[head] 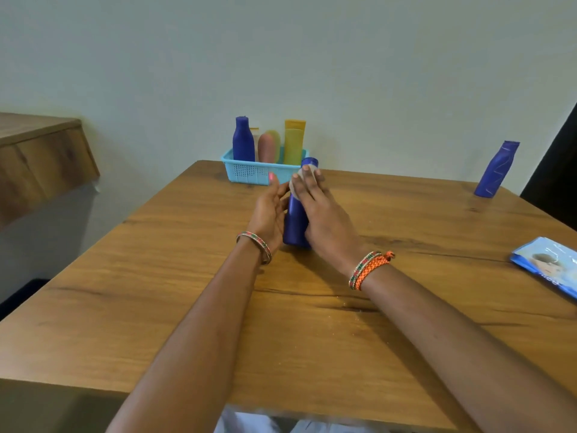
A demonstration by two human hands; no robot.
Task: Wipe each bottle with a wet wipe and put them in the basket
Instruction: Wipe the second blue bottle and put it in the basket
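Bottles are seen in three places on the wooden desk [156,307]; the order below runs from left to right. At far left, off the desk, a wooden shelf [40,157] is fixed to the wall. At the desk's far edge a light blue basket [246,173] is set against the wall; four containers are stood upright in it: a blue bottle [243,139], a white one [255,135] mostly hidden behind it, a pink one [267,148] and a yellow tube [294,142]. Just in front of the basket, near the middle of the desk, a second blue bottle [295,220] is stood on its base, leaning slightly; it is flanked by both hands. The left hand [270,214] is held against the bottle's left side, its fingers [276,185] straight and together, not curled round it; a bangle [254,245] is worn on that wrist. The right hand [321,214] is laid over the bottle's right side and upper part; its fingers are extended, and a white wipe [299,176] is pressed under them against the bottle near the cap. Two bands [370,268], one orange, are worn on the right wrist. Well apart, at the far right corner of the desk, a third blue bottle [496,170] is stood, appearing tilted. At the right edge a blue wipes pack [549,264] is laid flat, partly cut off by the frame.
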